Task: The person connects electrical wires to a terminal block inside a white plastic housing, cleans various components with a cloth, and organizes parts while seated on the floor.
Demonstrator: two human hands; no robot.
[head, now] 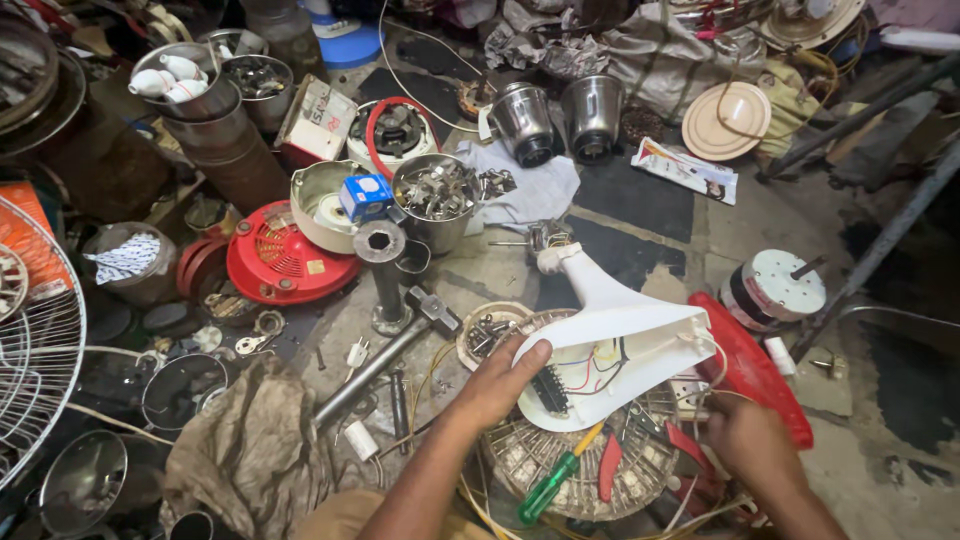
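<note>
The white plastic fan base housing (620, 340), turned upside down so that its open underside faces up, is held at its near edge by the left hand (497, 382), whose thumb is pressed on the rim and whose fingers are curled beneath it. Inside the opening, just beyond the thumb, a black switch block (549, 390) and red, black and yellow wires (590, 368) are exposed, so the housing is judged to have been opened already; no bottom cover can be identified. The wiring appears connected, and whatever repair is under way is judged to be only partly done.

The right hand (752, 440) rests low to the right of the housing among red-handled tools (690, 447); its fingers are bent, but whether anything is gripped cannot be told, since they are turned away. Directly below the held edge a green-handled screwdriver (552, 487) and a red-handled pair of pliers (610, 467) lie untouched on a round wire fan guard (560, 460). A flat red plastic piece (755, 370) lies behind the right hand.

The housing's far neck ends near a small motor part (547, 238), hard to make out. The left-hand fingertips are hidden under the housing, and both forearms are cut off by the lower edge.
</note>
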